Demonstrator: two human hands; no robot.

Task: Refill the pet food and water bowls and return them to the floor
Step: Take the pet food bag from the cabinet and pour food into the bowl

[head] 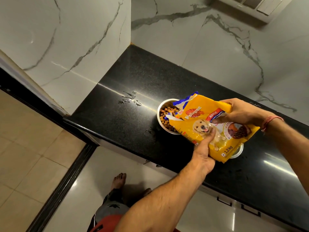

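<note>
The left hand (203, 149) grips the bag (212, 126) from below near its bottom edge, thumb pressed on the printed face; the right hand (242, 112) pinches the upper side, thumb on the front and fingers curled behind. The bag lies tilted, its long axis running from the hands down and left to its torn mouth, which overhangs the food bowl (163, 114) on the bench (117, 114). That bowl sits left of both hands and holds kibble (164, 115); the left hand is slightly nearer it. A second bowl (238, 152) peeks out under the bag's bottom corner, mostly hidden, so whether it holds water cannot be told. Wet spots (129, 98) lie on the bench beyond the food bowl. How full the food bowl is stays partly masked by the bag.
</note>
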